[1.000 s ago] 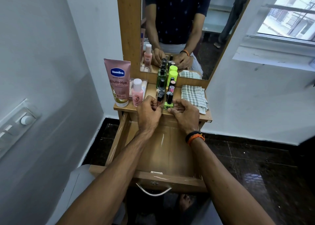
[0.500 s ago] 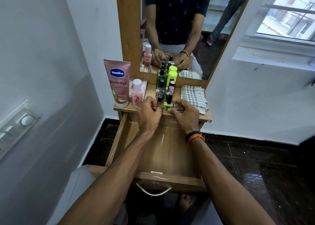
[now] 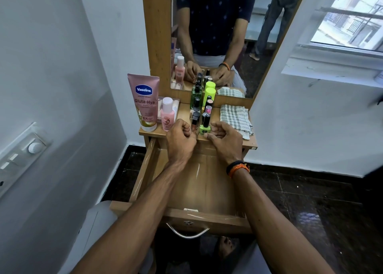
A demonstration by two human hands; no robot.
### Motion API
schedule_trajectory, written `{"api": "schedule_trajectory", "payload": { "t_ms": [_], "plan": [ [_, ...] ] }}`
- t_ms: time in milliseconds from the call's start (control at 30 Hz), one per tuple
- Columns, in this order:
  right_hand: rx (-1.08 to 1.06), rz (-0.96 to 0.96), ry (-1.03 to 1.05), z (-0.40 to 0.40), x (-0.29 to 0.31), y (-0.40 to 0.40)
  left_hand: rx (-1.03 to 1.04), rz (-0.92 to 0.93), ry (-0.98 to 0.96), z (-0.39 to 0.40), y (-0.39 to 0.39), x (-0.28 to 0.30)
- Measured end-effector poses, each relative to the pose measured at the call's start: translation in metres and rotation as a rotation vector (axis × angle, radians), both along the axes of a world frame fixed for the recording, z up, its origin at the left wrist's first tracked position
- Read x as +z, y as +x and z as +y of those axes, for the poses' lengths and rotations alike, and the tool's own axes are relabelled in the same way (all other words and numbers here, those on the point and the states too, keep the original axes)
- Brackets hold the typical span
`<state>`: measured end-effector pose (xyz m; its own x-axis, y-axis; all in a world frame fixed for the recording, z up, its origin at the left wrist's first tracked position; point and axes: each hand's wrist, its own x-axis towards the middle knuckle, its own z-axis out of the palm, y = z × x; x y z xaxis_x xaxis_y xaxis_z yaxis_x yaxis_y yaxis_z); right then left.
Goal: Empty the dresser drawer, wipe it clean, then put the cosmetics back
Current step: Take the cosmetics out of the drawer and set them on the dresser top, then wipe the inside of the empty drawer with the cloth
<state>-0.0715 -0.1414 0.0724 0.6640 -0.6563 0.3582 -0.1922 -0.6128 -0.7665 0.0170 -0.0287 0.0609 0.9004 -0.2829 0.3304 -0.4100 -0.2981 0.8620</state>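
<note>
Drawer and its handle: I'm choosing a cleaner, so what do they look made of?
The drawer looks like wood-grain laminate board, glossy: light streaks reflect off its floor. The handle looks like polished metal, a thin silvery bow with bright highlights.

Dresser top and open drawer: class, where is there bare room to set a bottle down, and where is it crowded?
The drawer floor is bare between its side walls. The dresser top is crowded: Vaseline tube, pink bottle, nail-polish cluster, checked cloth. Both hands crowd its front edge.

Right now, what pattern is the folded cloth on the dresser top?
White with grey-green checks; the cloth shows best in the head view.
</note>
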Motion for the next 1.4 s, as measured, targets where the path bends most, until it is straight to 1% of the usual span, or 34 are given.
{"api": "schedule_trajectory", "payload": {
  "t_ms": [133, 233, 300, 400, 567, 667, 933, 1000, 1100, 1233, 1300, 1400],
  "plan": [
    [-0.04, -0.035, -0.033, -0.004, -0.003, -0.006, 0.005, -0.028, 0.016, 0.008, -0.008, -0.001],
    [-0.18, -0.059, -0.11, -0.011, -0.005, -0.012, -0.021, -0.058, 0.037, 0.015, -0.016, -0.007],
    [-0.276, -0.03, -0.185, -0.018, -0.004, -0.014, -0.052, -0.058, 0.067, 0.019, -0.021, -0.01],
    [-0.311, 0.119, -0.269, -0.033, 0.002, -0.012, -0.113, -0.055, 0.109, 0.021, -0.026, -0.013],
    [-0.204, 0.443, -0.32, -0.055, 0.008, 0.002, -0.169, -0.017, 0.167, 0.02, -0.029, -0.01],
    [-0.191, 0.482, -0.336, -0.061, 0.006, 0.008, -0.185, -0.011, 0.192, 0.019, -0.03, -0.007],
    [-0.24, 0.381, -0.352, -0.067, 0.006, 0.008, -0.213, 0.005, 0.227, 0.023, -0.034, -0.005],
    [-0.269, 0.318, -0.331, -0.067, 0.011, 0.008, -0.226, 0.001, 0.234, 0.024, -0.035, -0.004],
    [-0.339, 0.157, -0.26, -0.061, 0.022, 0.004, -0.248, -0.016, 0.258, 0.03, -0.038, -0.004],
    [-0.42, -0.112, -0.04, -0.039, 0.04, -0.011, -0.246, -0.053, 0.272, 0.043, -0.042, -0.006],
    [-0.444, -0.21, 0.146, -0.026, 0.044, -0.025, -0.237, -0.07, 0.258, 0.055, -0.043, -0.006],
    [-0.411, -0.36, 0.494, -0.004, 0.04, -0.047, -0.183, -0.101, 0.228, 0.078, -0.045, -0.007]
  ]
}}
